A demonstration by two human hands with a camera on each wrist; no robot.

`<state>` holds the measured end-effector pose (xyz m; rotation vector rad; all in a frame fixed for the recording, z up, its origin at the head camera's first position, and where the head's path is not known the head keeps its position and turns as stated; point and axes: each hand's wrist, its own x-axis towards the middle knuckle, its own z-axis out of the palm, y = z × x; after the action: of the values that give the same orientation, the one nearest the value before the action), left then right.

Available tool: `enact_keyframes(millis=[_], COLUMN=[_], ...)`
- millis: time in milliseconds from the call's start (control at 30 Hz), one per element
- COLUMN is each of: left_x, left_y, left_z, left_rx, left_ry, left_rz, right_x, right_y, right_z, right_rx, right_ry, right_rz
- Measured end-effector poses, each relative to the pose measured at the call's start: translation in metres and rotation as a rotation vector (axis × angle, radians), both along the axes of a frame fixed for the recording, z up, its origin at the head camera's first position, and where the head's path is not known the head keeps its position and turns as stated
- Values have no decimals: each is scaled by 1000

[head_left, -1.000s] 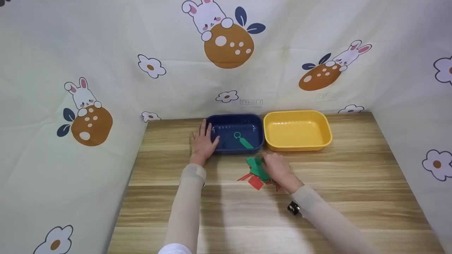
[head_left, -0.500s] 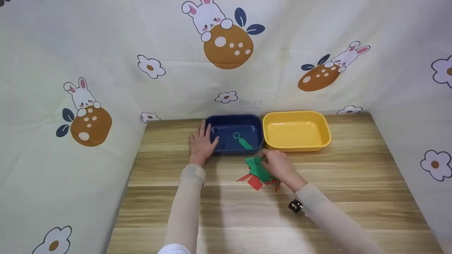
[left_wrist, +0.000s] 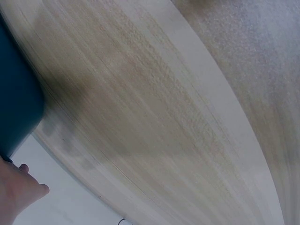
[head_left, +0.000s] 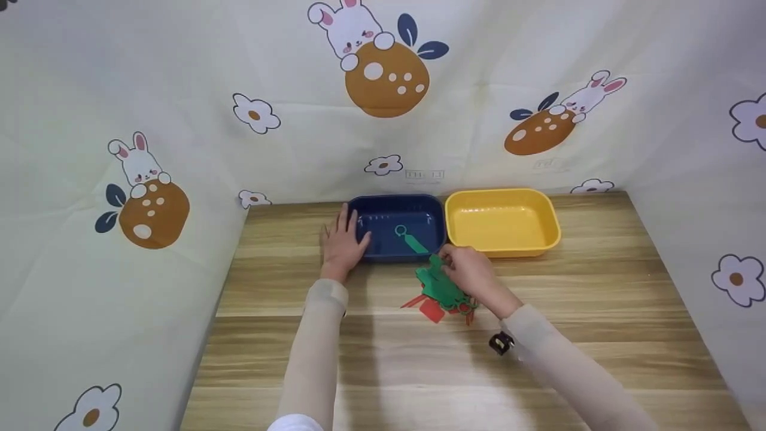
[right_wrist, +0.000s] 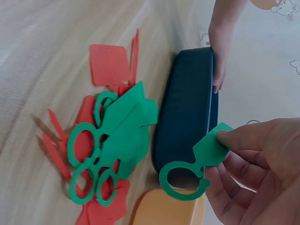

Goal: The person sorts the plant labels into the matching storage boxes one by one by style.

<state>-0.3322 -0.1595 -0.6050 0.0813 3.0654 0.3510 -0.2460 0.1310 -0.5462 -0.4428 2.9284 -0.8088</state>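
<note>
Pinching a green tag by its flat end, the right hand has its grip drawn narrow around it, thumb against finger. The tag's ring points away from the palm, and the hand is just in front of the gap where the two trays meet, right of the middle of the table.

Close by lies a loose pile. Green pieces, several with rings, overlap on top; red pieces, among them a squarish one and some thin strips, stick out from beneath. The pile is in front of the blue tray's front right corner, nearer the table's back edge than the lower border of the head view.

The left hand rests at the left end of the blue tray, toward the table's back left corner, fingers spread and thumb reaching over the rim; it pinches nothing that shows. A second tag, green too, lies slanted on that tray's floor, toward its front right corner.

Just beside the blue tray, along the table's back edge, stands the yellow tray. Behind both rises a pale cloth printed with rabbits and flowers.
</note>
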Motion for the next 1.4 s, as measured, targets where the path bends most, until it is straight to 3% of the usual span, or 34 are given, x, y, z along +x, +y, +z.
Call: enact_keyframes(millis=[533, 1000, 1400], left_x=[0, 1, 4], left_y=[1, 0, 0], left_z=[3, 5, 4], left_rx=[-7, 8, -12], left_ry=[4, 0, 21], left_rz=[-1, -9, -16], right_x=[-16, -27, -36], right_y=[-7, -16, -24], right_z=[23, 33, 46], right_rx=[-4, -26, -42], right_ry=[35, 73, 124], right_rz=[19, 23, -22])
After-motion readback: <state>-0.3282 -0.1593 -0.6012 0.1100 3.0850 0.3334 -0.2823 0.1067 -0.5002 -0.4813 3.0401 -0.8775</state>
